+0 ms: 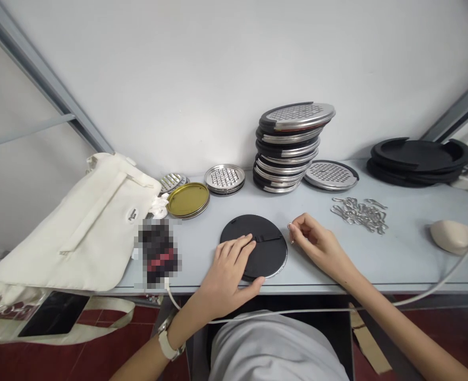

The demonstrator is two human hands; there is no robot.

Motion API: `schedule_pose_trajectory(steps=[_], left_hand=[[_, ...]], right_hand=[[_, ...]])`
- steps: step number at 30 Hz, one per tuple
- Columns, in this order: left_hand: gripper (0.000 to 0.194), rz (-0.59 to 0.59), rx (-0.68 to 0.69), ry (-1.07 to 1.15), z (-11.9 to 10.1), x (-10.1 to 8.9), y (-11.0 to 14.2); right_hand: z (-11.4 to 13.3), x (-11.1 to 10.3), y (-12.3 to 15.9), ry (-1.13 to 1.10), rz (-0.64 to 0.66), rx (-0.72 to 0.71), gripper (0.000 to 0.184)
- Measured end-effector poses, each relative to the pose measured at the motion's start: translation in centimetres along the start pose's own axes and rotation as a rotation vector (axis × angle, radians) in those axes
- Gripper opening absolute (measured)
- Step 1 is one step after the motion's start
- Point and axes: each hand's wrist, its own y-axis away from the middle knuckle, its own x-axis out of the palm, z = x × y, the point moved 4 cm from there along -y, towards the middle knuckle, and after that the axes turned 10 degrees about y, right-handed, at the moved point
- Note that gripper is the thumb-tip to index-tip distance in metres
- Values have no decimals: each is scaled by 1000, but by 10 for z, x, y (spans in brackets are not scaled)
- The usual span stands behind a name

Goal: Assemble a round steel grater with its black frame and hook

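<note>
A round black disc [269,257] with a silvery rim lies on the table in front of me. My left hand [230,264] rests flat across its left side, fingers stretched out and thumb by the near edge. Just right of the disc, my right hand [311,239] pinches a small shiny metal wire clip [290,227], mostly covered by the fingers. Beyond that hand lies a loose pile of similar wire clips [361,214]. Behind the disc stands a tall, leaning stack of round metal graters with black edging [287,151].
Along the wall are another grater [331,175], smaller round graters [225,178], gold-coloured lids [188,199] and stacked black rings [419,159]. A white bag [79,227] stands left, beside a blurred-out device [160,254]. A white cable [297,311] crosses in front; a beige object [452,236] lies right.
</note>
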Motion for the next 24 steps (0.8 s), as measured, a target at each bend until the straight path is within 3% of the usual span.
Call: schedule_pose_trajectory(steps=[9,24], left_hand=[[56,13,-11,-10,1,0,0],[55,12,-7,-9,0,1,0]], right_hand=[[-8,5,-3,-32,31,17,21],[1,6,-3,62,104,-46,24]])
